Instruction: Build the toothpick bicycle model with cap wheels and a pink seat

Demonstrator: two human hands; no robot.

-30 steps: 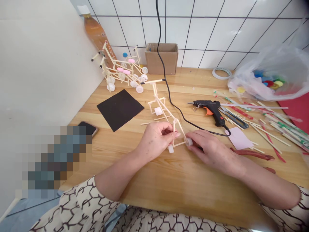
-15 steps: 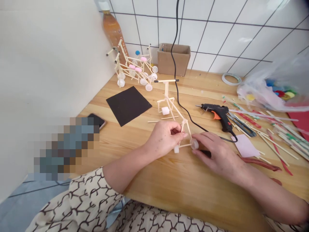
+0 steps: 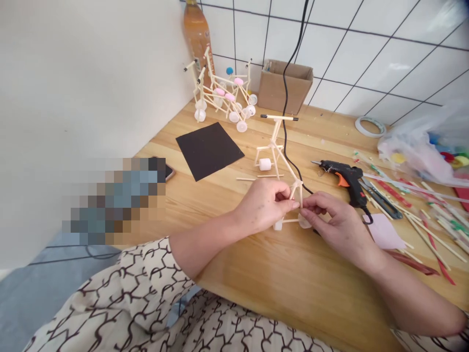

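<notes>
— As the stick frame [image 3: 282,162] is pinched at its lower joint, what has been changed since the last look?
— The right hand [image 3: 335,222] has been lifted off the bottle-cap wheel [image 3: 304,221], and its fingertips [image 3: 308,202] have been brought in to that joint.
— And how are the hands set?
— Together: the frame is held between both, with the left hand [image 3: 264,205] closed on it from the 9 o'clock side and the fingertips meeting.
— Where is the frame standing?
— Upright on the wooden table [image 3: 278,278], its crossbar pointing to 12 o'clock from the hands.
— What is seen around it?
— The hot glue gun [image 3: 342,178] is lying at 2 o'clock and the black sheet [image 3: 208,149] at 10 o'clock, both carried rightward in the view by a turn of the head.
</notes>
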